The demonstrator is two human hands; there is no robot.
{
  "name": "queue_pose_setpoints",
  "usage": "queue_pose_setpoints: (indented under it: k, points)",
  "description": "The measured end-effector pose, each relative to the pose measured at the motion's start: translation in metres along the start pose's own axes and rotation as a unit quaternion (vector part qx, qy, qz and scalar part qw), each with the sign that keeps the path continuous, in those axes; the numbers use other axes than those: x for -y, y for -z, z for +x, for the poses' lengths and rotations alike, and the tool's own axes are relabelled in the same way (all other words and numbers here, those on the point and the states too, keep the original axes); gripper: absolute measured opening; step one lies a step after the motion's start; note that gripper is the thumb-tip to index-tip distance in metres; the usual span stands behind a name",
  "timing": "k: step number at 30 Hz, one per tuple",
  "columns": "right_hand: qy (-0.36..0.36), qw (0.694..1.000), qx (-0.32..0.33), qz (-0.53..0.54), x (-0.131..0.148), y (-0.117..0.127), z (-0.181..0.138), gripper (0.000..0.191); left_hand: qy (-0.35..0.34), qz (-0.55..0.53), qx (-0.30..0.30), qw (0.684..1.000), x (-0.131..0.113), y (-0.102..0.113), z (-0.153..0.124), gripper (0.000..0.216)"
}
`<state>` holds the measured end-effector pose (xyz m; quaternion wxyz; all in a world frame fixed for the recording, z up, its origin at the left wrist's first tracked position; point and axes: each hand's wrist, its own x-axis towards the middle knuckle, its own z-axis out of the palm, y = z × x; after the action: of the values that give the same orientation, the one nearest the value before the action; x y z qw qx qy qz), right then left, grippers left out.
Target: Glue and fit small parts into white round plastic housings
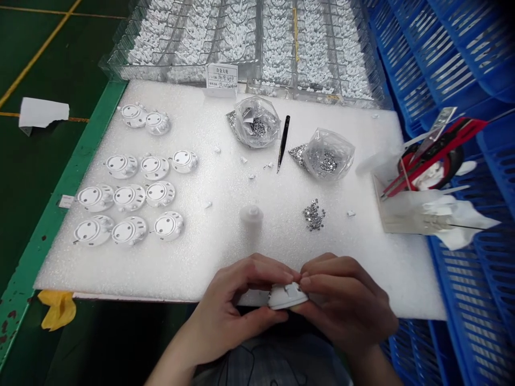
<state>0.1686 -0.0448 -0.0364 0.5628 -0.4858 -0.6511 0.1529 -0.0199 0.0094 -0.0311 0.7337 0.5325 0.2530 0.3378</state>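
Observation:
Both of my hands meet at the near edge of a white foam sheet (201, 252). My left hand (235, 308) and my right hand (346, 305) pinch one small white round plastic part (286, 296) between thumbs and fingertips. Just beyond them stands a small white bottle (251, 219). A little heap of silvery rhinestones (314, 215) lies to the right of the bottle. On the left of the foam lie several finished white round parts (131, 198) in rows.
Two clear bags of rhinestones (257, 124) (328, 155) and black tweezers (283, 142) lie further back. Clear trays of white parts (257, 43) line the far edge. A small box with red scissors (426, 166) and blue crates (475, 64) are on the right.

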Motion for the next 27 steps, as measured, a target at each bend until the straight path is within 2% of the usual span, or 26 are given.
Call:
queue_pose_setpoints:
  k: [3, 10, 27]
  points:
    - [-0.005, 1.000, 0.004, 0.018, 0.0000, -0.0006, 0.0013, 0.007, -0.010, 0.004, 0.016, 1.000, 0.0003, 0.0019, 0.0011, 0.026]
    - [-0.002, 1.000, 0.007, 0.029, 0.0008, -0.0012, 0.0039, 0.003, -0.018, -0.001, 0.029, 0.999, 0.0001, 0.0036, 0.0018, 0.025]
    - [-0.010, 0.998, 0.020, 0.051, -0.0004, 0.0007, 0.0048, 0.010, -0.026, 0.011, 0.060, 0.998, 0.0020, 0.0081, 0.0038, 0.040]
